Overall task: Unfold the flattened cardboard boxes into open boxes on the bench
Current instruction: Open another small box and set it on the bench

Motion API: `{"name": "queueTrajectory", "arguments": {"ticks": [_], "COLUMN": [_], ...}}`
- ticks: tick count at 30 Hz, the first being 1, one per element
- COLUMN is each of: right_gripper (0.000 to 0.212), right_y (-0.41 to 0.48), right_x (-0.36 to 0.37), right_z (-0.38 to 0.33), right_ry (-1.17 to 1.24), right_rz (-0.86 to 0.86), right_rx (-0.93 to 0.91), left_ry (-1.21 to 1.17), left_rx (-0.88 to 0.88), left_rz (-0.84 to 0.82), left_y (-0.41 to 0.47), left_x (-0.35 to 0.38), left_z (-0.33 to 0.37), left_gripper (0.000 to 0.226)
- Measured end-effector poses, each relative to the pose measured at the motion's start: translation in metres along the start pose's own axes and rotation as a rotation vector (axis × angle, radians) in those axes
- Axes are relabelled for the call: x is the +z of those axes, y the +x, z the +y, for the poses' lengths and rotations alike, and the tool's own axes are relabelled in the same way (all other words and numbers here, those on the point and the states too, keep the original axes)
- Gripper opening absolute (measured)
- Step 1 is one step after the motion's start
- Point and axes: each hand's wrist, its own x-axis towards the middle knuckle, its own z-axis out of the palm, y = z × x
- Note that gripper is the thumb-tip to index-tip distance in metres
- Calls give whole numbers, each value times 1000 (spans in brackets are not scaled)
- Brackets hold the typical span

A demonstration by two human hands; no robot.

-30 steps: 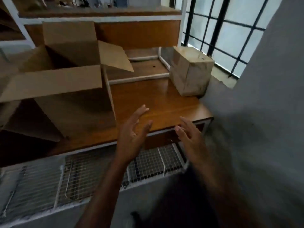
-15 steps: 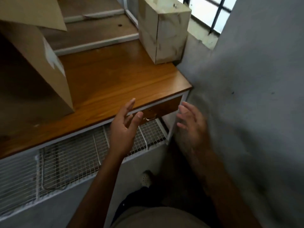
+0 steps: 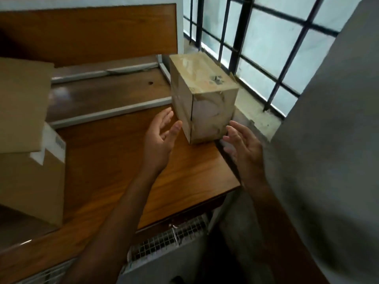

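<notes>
Wooden bench [image 3: 114, 160] under a barred window [image 3: 242, 37] is where we find ourselves, both arms stretched forward over its right end. Our fingers [image 3: 166, 117] on the left hand [image 3: 159, 140] are straight and loosely spread, palm turned inward, gripping nothing. The right hand [image 3: 244, 144] mirrors it, its fingers [image 3: 235, 128] splayed and slightly bent, palm facing the left one. Between the two hands stands a small taped box [image 3: 203, 103], upright near the bench's right edge, wrapped in glossy brown tape. The left thumb comes just beside the box's left face and the right fingertips sit by its lower right corner; with the blur we cannot tell whether either one touches.

Farther left, well apart from the hands, an opened cardboard box [image 3: 26, 171] stands on the bench with one flap [image 3: 22, 103] folded outward and a white label [image 3: 55, 144] on its side. Behind it rises a wooden back panel [image 3: 88, 31]. Below the bench front we see wire mesh [image 3: 164, 240], and a grey wall [image 3: 328, 140] fills the right side.
</notes>
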Motion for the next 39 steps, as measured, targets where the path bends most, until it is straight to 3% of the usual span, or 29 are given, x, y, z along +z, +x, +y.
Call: {"name": "queueTrajectory", "arguments": {"ticks": [5,8,12,15,17,19,25,29,30,32,34,36,39], "right_gripper": [43,45,51,57,40,30,25,18,23,56,68,61,41], "right_y": [91,146,209,243,255,254,242,214,204,185,172,164,161], "right_x": [2,2,1,4,7,10,24,47,54,65,74,83,103], "right_z": [-3,1,12,28,39,41,30,15,12,9,7,6,15], "right_ry": [-60,-196,-337,-344,-134,11,49,-59,-111,-244,-323,-366,-753], "right_rz": [-8,84,200,94,-4,-30,-122,-221,-250,-328,-412,-489,-593], "right_rx": [-29,-39,-27,126,257,271,198,47,-12,-101,-137,-174,-304], "left_ry": [57,81,12,-127,-337,-473,-666,-774,-804,-864,-842,-750,-671], "left_rx": [24,-29,-209,-444,-611,-628,-561,-582,-576,-609,-693,-809,-854], "left_rz": [38,95,143,112,-7,-99,-10,95,127,195,250,282,333], "left_y": [81,127,182,209,219,216,196,171,160,136,108,80,50], "left_x": [31,49,73,84,90,94,84,50,40,16,-12,-38,-63], "left_z": [9,7,2,-11,-22,-20,-20,-26,-30,-43,-60,-78,-94], "left_gripper": [54,54,61,74,59,30,31,32,32,32,32,31,24]}}
